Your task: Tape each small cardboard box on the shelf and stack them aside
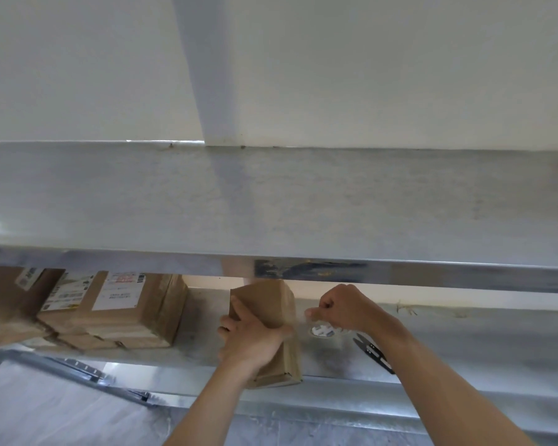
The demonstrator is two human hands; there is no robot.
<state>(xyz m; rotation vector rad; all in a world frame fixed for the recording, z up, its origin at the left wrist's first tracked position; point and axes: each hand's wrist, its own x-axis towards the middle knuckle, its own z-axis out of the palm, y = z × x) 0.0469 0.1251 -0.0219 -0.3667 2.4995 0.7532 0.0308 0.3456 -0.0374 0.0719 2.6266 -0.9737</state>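
Cardboard fills the middle of my view: one small cardboard box (268, 320) stands on the metal shelf (464, 346), close to its front lip, and I have my left hand (252, 341) clamped over its near upper corner, fingers spread across the top face and thumb side wrapped toward the right edge. I judge that hold is there to pin the box against the shelf so it does not slide or tip while tape is drawn across it. My right hand (345, 309) sits just to the right of the box, apart from it, knuckles up and fingers curled with thumb and forefinger pinched together; I think it is pinching the free end of clear tape, though the strip itself is too faint for me to confirm. Directly under that hand a tape roll (322, 331) lies flat on the shelf, near the box's right side, which would suit pulling a length off toward the box. Snips (372, 350) lie on the shelf further right, beside my right forearm, handy for cutting. Off to the left, well apart from the box I hold, stacked boxes (116, 312) with printed labels rest on the same shelf, which I take as the pile set aside. So the box lies under my left grip and beside, not inside, my right.
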